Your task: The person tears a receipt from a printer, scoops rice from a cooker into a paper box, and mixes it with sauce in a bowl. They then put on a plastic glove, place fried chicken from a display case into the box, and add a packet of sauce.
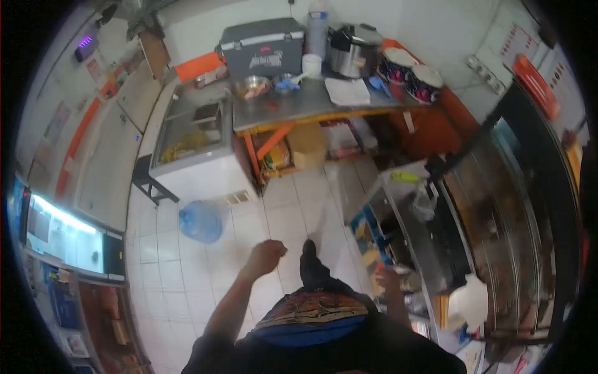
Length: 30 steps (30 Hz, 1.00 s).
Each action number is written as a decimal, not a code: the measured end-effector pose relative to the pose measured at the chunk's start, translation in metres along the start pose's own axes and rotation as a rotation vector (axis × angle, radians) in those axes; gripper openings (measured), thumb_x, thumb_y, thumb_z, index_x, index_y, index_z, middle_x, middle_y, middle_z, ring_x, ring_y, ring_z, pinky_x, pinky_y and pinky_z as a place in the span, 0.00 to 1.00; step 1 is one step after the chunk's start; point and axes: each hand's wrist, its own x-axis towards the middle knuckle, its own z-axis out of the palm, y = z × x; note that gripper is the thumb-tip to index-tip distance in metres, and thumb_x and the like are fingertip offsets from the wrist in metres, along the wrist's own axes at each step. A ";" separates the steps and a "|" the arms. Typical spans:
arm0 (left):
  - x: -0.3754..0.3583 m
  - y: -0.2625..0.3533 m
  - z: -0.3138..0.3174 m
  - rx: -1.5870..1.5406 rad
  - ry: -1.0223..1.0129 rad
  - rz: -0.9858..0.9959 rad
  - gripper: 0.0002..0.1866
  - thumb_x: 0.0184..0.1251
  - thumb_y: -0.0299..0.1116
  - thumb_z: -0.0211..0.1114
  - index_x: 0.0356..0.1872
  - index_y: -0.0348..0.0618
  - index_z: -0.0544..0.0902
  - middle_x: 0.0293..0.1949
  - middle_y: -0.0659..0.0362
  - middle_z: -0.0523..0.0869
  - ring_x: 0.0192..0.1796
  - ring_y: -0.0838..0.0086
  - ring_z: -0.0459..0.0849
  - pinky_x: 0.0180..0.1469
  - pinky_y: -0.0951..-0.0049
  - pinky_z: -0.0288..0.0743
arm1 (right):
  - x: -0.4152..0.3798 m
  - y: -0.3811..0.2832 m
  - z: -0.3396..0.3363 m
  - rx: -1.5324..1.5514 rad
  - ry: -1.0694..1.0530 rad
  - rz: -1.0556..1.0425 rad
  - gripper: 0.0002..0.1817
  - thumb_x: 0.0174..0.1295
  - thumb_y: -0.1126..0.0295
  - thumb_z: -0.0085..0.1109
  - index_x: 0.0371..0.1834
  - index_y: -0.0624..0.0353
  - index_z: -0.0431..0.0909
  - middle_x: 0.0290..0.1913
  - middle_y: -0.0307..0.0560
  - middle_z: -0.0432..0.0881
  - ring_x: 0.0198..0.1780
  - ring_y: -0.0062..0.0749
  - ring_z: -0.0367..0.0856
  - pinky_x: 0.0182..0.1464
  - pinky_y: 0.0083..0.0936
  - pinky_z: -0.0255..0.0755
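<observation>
My left hand (265, 256) hangs over the white tiled floor (187, 274) with its fingers curled into a fist, and nothing shows in it. My right hand (387, 278) reaches down at the low shelf of the steel counter (398, 206) on my right, beside some small orange and yellow items (374, 258). Whether that hand grips anything is too blurred to tell. My dark shoe (309, 249) points forward between the two hands.
A blue water jug (200, 221) lies on the floor by a white chest freezer (193, 149). Behind it a steel table (299, 106) carries a grey cooler box (261, 47), a cooker pot (352, 55) and bowls. A glass display cabinet (504, 206) runs along the right, a lit fridge (62, 230) along the left.
</observation>
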 end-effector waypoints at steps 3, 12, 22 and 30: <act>0.088 -0.049 0.034 -0.266 0.076 0.113 0.10 0.66 0.35 0.55 0.35 0.41 0.82 0.35 0.50 0.84 0.44 0.55 0.82 0.49 0.56 0.74 | 0.069 -0.046 0.052 -0.097 -0.102 0.001 0.16 0.67 0.65 0.54 0.52 0.63 0.75 0.42 0.50 0.82 0.37 0.38 0.83 0.39 0.31 0.79; 0.314 -0.068 -0.136 -0.204 0.325 -0.060 0.16 0.66 0.43 0.62 0.31 0.38 0.83 0.33 0.49 0.85 0.39 0.54 0.84 0.42 0.61 0.76 | 0.331 -0.193 0.202 -0.378 0.077 -0.137 0.14 0.58 0.69 0.61 0.46 0.63 0.77 0.39 0.45 0.80 0.37 0.29 0.80 0.37 0.25 0.73; 0.616 -0.024 -0.514 0.020 0.905 0.524 0.11 0.63 0.32 0.64 0.43 0.37 0.82 0.41 0.49 0.86 0.45 0.60 0.85 0.51 0.66 0.75 | 0.521 -0.273 0.319 -0.343 0.153 -0.142 0.18 0.59 0.69 0.60 0.51 0.66 0.75 0.42 0.51 0.82 0.36 0.36 0.82 0.39 0.29 0.75; 0.883 0.057 -0.711 0.379 1.330 0.654 0.15 0.59 0.37 0.65 0.43 0.38 0.80 0.38 0.48 0.86 0.42 0.51 0.83 0.46 0.54 0.76 | 0.541 -0.352 0.478 -0.306 0.332 -0.374 0.16 0.59 0.69 0.60 0.49 0.62 0.75 0.40 0.50 0.82 0.36 0.36 0.83 0.39 0.28 0.76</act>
